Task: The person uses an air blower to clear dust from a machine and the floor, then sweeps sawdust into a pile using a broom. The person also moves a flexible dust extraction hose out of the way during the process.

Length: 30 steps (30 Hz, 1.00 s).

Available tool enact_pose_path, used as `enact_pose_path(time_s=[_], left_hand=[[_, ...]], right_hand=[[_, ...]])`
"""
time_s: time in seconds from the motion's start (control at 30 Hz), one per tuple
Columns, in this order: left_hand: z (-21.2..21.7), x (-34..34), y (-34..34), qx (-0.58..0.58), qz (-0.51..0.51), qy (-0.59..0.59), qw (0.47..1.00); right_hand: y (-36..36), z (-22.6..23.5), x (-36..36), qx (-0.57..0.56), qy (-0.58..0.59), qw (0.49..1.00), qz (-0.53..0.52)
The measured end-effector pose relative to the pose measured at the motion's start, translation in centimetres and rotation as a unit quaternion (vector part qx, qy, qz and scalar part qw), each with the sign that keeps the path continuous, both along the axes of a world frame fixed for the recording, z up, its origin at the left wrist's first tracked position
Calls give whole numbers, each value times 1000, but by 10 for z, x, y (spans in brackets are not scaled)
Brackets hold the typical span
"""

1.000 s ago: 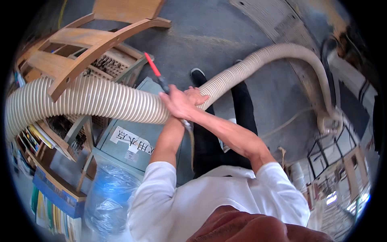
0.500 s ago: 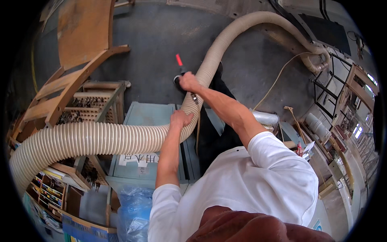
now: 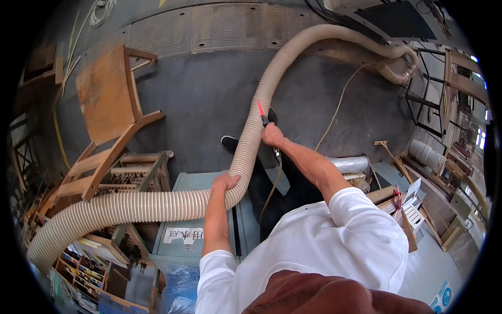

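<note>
Left of the left hand [image 3: 226,183], much room is taken by a wooden chair [image 3: 107,97] and, nearer to this hand, by a wooden rack [image 3: 136,172]. The rack is partly covered by the wide ribbed hose [image 3: 250,146], and the near end of the chair is seen close to the hose; whether they touch cannot be told. Just under the left hand, a blue-grey cabinet [image 3: 196,181] is crossed by the hose, and nearer to the body a blue plastic bag [image 3: 183,285] is seen. To the right of the right hand [image 3: 272,136], a thin hose [image 3: 342,97] is laid across the floor, and nearer to the body a wrapped roll [image 3: 349,164] is placed. Well apart, on the far right, a black metal frame [image 3: 423,102] is seen near the other end of the ribbed hose.

The left arm is stretched forward, and the hand is laid upon the bend of the ribbed hose; its fingers are hidden, so how firmly they are closed cannot be told. The right arm is extended further, and an air gun [image 3: 265,120] is gripped in the closed right hand. Its red nozzle [image 3: 261,109] is pointed away from the body, in front of the hose; contact between them cannot be judged.
</note>
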<state>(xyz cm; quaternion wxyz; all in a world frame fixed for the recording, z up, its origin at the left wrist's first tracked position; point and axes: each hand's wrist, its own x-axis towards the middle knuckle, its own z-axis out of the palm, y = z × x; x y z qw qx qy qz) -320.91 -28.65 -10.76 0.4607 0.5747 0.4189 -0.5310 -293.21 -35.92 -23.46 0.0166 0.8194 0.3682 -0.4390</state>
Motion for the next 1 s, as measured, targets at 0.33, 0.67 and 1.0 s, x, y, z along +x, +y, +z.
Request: enact_pose_path(time_s=[0.33,0.67,1.0], left_hand=[[-7,9,-17,20,-47,76,996],[6,33,-13,9,-75,82,994],[23,40,-10,111,-131,52,984]], right_hand=[[112,92,136,59,-17,974,-218],[38,124,175,79,-24,955,-286],[19,135,258,61,-92,944,-312]])
